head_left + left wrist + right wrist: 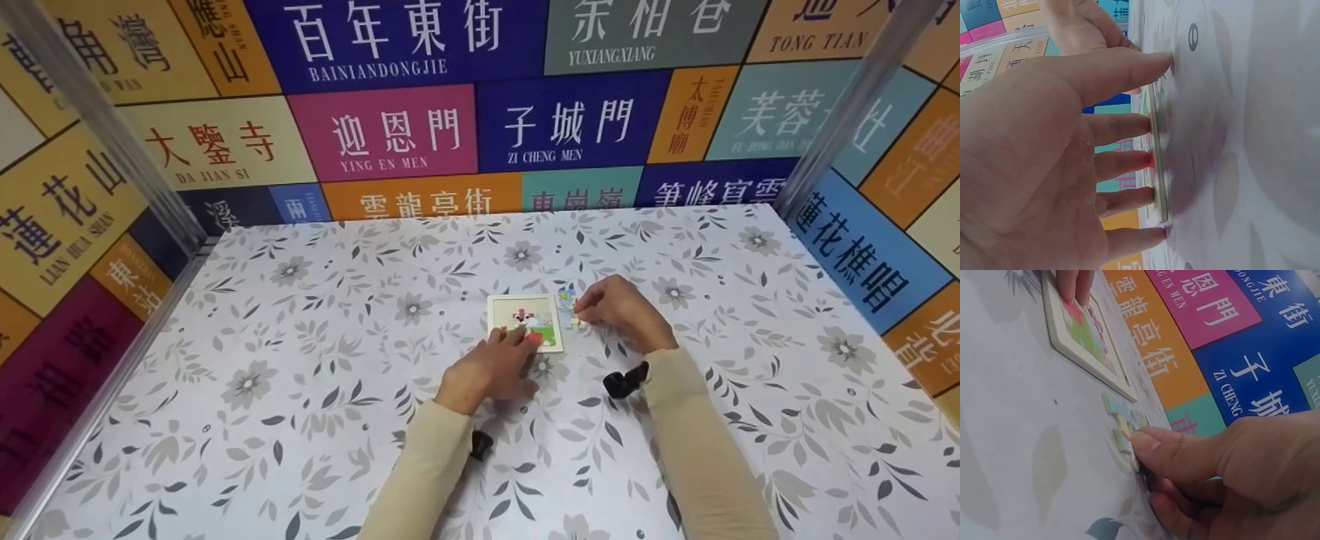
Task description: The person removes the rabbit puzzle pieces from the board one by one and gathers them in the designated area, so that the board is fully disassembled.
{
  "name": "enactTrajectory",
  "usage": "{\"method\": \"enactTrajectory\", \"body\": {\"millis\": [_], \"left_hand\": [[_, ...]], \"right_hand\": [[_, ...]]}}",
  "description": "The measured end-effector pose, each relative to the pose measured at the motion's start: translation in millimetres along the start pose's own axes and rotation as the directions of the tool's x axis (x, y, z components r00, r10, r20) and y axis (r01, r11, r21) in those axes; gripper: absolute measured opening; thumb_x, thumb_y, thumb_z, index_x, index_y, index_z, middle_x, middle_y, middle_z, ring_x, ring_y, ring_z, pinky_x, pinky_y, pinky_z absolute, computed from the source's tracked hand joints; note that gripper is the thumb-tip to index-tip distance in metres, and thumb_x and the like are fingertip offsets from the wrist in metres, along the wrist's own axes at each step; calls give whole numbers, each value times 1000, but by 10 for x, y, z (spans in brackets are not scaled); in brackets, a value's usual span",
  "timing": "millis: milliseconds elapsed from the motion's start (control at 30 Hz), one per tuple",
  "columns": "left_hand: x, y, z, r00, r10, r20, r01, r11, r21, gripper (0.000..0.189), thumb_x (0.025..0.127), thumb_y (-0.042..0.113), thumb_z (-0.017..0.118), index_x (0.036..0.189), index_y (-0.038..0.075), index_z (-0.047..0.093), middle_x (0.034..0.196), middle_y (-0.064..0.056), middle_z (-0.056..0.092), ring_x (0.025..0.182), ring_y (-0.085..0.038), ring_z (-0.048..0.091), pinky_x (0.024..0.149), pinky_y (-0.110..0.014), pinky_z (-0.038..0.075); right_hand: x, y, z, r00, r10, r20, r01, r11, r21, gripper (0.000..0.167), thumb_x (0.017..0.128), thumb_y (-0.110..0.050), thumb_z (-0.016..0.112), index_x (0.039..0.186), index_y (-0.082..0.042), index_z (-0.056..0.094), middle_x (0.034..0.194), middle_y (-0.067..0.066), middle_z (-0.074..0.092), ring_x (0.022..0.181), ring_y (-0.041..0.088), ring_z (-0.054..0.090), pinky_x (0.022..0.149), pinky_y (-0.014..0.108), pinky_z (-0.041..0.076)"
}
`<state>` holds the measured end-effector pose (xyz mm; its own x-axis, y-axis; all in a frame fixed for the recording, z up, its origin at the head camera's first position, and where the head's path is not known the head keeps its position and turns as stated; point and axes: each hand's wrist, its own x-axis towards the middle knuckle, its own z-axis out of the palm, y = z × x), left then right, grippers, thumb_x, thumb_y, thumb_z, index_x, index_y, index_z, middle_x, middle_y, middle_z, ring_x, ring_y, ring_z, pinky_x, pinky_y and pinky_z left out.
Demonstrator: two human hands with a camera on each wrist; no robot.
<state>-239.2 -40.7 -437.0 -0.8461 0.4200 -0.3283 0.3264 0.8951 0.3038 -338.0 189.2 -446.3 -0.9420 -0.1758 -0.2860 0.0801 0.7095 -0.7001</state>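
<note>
A small wooden jigsaw board with a pale rim lies flat on the table, partly filled with a colourful picture. My left hand rests at its near edge; in the left wrist view the extended fingers reach over the rim onto the picture, and the thumb touches the tablecloth. Right of the board lie several loose jigsaw pieces in blue, yellow and green. My right hand pinches one jigsaw piece with the thumb at its edge; the other fingers are curled, their tips partly hidden.
The table is covered with a white cloth patterned in grey leaves and flowers. Panels with coloured Chinese lettering stand behind and at both sides. Clear posts mark the back corners. A black wrist device is by the right cuff.
</note>
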Motion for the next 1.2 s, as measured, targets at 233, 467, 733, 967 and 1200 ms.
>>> {"method": "enactTrajectory", "body": {"millis": [233, 467, 733, 967, 1200], "left_hand": [[-3, 49, 4, 1000, -9, 11, 9, 1000, -11, 76, 93, 34, 66, 159, 22, 30, 168, -7, 22, 157, -33, 15, 125, -55, 19], [-21, 63, -22, 1000, -8, -7, 8, 1000, 0, 70, 95, 31, 64, 157, 22, 35, 169, -5, 20, 157, -34, 16, 124, -59, 17], [7, 126, 16, 998, 48, -39, -45, 996, 74, 68, 97, 34, 64, 157, 20, 35, 168, -5, 24, 155, -35, 21, 122, -61, 22], [31, 153, 70, 998, 46, -50, -42, 996, 80, 66, 99, 39, 60, 157, 21, 35, 168, -2, 25, 154, -33, 22, 122, -60, 23], [13, 156, 91, 999, 40, -27, -38, 996, 77, 73, 97, 46, 61, 159, 20, 31, 169, -4, 22, 155, -36, 20, 124, -56, 21]], "right_hand": [[-7, 1, 23, 1000, 15, -1, -15, 999, -51, 13, 91, -4, 70, 102, -5, 76, 110, 10, 71, 88, 17, 55, 76, 25, 44], [-15, -53, 15, 996, -77, -41, 73, 994, -87, 16, 95, -15, 68, 105, -5, 75, 106, 11, 72, 90, 19, 60, 79, 28, 47], [58, -142, 172, 987, -144, -71, 142, 990, -21, 26, 99, -29, 63, 111, -10, 74, 110, 12, 72, 89, 19, 62, 74, 28, 48], [108, -258, 332, 978, -207, -27, 208, 977, 38, 29, 99, -32, 63, 114, -10, 74, 107, 10, 72, 87, 18, 60, 74, 28, 48], [133, -311, 446, 978, -211, 0, 211, 977, 19, 24, 99, -26, 63, 113, -10, 75, 115, 11, 73, 105, 23, 65, 92, 36, 50]]}}
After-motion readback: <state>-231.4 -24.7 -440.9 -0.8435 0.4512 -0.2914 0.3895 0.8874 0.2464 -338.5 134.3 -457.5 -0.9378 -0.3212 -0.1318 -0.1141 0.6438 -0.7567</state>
